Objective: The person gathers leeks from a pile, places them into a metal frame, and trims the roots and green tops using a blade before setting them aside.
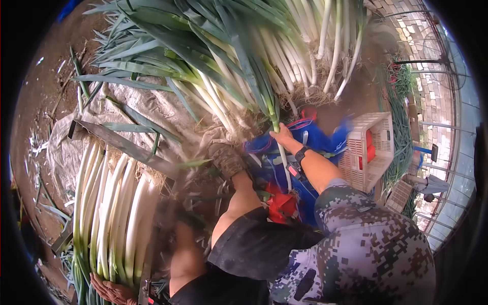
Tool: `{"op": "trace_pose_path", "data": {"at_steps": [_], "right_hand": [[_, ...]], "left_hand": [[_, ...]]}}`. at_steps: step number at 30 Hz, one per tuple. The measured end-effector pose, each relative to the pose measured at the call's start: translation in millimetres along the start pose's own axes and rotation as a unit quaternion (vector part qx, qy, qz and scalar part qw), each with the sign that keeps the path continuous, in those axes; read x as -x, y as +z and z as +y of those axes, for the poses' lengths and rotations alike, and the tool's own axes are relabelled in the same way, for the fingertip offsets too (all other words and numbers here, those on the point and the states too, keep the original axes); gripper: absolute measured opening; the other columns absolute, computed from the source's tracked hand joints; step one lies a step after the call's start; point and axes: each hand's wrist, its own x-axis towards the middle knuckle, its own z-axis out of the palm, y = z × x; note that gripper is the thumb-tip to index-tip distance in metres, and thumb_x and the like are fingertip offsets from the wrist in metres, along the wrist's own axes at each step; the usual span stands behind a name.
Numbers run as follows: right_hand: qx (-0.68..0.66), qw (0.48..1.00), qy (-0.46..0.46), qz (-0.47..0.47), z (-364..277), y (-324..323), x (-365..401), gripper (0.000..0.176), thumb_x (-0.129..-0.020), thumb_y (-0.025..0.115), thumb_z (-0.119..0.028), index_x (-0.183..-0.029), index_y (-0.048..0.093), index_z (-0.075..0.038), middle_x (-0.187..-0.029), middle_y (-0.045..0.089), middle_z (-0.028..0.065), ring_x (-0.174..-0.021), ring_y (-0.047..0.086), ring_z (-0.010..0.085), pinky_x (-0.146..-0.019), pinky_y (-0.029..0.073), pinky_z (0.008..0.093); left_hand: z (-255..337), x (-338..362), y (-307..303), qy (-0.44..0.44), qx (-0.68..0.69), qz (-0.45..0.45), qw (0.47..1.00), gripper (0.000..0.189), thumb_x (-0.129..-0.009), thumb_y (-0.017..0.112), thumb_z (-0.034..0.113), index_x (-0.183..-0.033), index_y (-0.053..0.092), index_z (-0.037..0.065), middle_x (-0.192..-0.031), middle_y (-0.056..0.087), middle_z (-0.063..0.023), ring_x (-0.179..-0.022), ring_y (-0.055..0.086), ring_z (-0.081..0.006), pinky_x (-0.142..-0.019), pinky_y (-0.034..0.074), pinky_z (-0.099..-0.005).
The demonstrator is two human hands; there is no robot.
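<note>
My right hand, with a dark band at the wrist, is closed around the stalk of a single leek. Its green leaves point up and away; its white shank and roots hang below my fist. At the lower left, my left hand lies with fingers extended across the green part of a row of leeks. These lie side by side, root ends against a metal plate. A large heap of leeks with roots attached spreads in front of me.
A white plastic crate holding something red stands to my right. Blue sheeting and a red bag are by my leg. A pale woven sheet covers the dirt ground. Green leaves lie beyond the crate.
</note>
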Motion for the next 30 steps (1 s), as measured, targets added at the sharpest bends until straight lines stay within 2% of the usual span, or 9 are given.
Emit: {"op": "trace_pose_path", "data": {"at_steps": [3,4,7,9,13,18,24,27,30], "right_hand": [[-0.043,0.999,0.017,-0.020,-26,-12,13,0.048,-0.087,0.071,-0.036,-0.115,0.058,0.000,-0.107,0.069,0.0238,-0.106,0.065,0.0425,-0.088,0.050,0.0499],[-0.045,0.996,-0.057,0.042,-30,-15,25,0.039,-0.090,0.071,-0.032,-0.106,0.057,0.000,-0.092,0.070,0.0198,-0.089,0.069,0.0364,-0.078,0.051,0.0477],[-0.240,0.968,-0.072,-0.011,-48,-46,61,0.032,-0.094,0.069,-0.028,-0.104,0.056,-0.001,-0.078,0.066,0.0116,-0.068,0.067,0.0236,-0.062,0.052,0.0392],[-0.307,0.945,-0.101,-0.052,-60,-68,89,0.025,-0.096,0.067,-0.025,-0.102,0.056,-0.003,-0.068,0.057,0.0026,-0.058,0.057,0.0099,-0.051,0.046,0.0288],[-0.406,0.891,-0.153,-0.136,-109,-117,160,0.029,-0.098,0.066,-0.024,-0.112,0.054,-0.002,-0.074,0.053,-0.0007,-0.058,0.051,0.0057,-0.049,0.042,0.0232],[-0.401,0.864,-0.239,-0.190,-178,-170,218,0.036,-0.099,0.066,-0.026,-0.121,0.053,0.000,-0.079,0.053,-0.0012,-0.059,0.050,0.0060,-0.052,0.042,0.0221],[-0.267,0.866,-0.400,-0.134,-281,-220,267,0.043,-0.098,0.067,-0.035,-0.120,0.056,0.000,-0.077,0.057,-0.0021,-0.060,0.051,0.0038,-0.050,0.041,0.0196],[-0.231,0.836,-0.481,-0.127,-351,-244,302,0.044,-0.097,0.068,-0.037,-0.120,0.057,0.000,-0.075,0.056,-0.0028,-0.057,0.048,0.0035,-0.048,0.039,0.0195],[-0.188,0.767,-0.595,-0.152,-420,-260,335,0.040,-0.097,0.068,-0.034,-0.120,0.059,-0.002,-0.081,0.060,-0.0022,-0.059,0.049,0.0034,-0.049,0.041,0.0190]], "left_hand": [[2,1,-4,0.010,0.000,-0.001,1.000,0.060,-0.107,0.019,0.041,-0.139,0.057,0.006,-0.146,0.056,-0.0091,-0.138,0.047,-0.0293,-0.115,0.032,-0.0438],[6,0,-6,0.009,-0.007,0.001,1.000,0.059,-0.107,0.021,0.039,-0.138,0.058,0.006,-0.145,0.056,-0.0087,-0.138,0.047,-0.0292,-0.116,0.032,-0.0437],[10,-1,-5,0.000,0.007,-0.007,1.000,0.055,-0.106,0.023,0.032,-0.136,0.059,0.003,-0.144,0.057,-0.0111,-0.138,0.047,-0.0301,-0.116,0.032,-0.0434],[20,-1,-10,-0.010,-0.014,-0.015,1.000,0.047,-0.104,0.030,0.023,-0.134,0.060,0.002,-0.143,0.057,-0.0119,-0.137,0.047,-0.0309,-0.116,0.032,-0.0430],[20,9,5,-0.050,0.011,0.000,0.999,0.045,-0.102,0.034,0.021,-0.138,0.058,0.008,-0.147,0.054,-0.0090,-0.142,0.042,-0.0277,-0.117,0.027,-0.0426],[22,14,26,-0.056,0.015,0.025,0.998,0.043,-0.101,0.038,0.022,-0.139,0.057,0.014,-0.149,0.052,-0.0053,-0.143,0.040,-0.0262,-0.119,0.024,-0.0440],[41,11,30,-0.087,0.045,0.032,0.995,0.042,-0.099,0.040,0.022,-0.135,0.060,0.015,-0.150,0.052,-0.0031,-0.143,0.039,-0.0241,-0.121,0.021,-0.0443],[45,7,25,-0.099,0.083,0.087,0.988,0.036,-0.094,0.051,0.018,-0.126,0.067,0.012,-0.142,0.059,-0.0035,-0.138,0.046,-0.0255,-0.119,0.026,-0.0464],[49,6,19,-0.104,0.117,0.131,0.979,0.032,-0.092,0.057,0.019,-0.120,0.071,0.014,-0.135,0.064,-0.0034,-0.133,0.051,-0.0263,-0.117,0.030,-0.0465]]}}
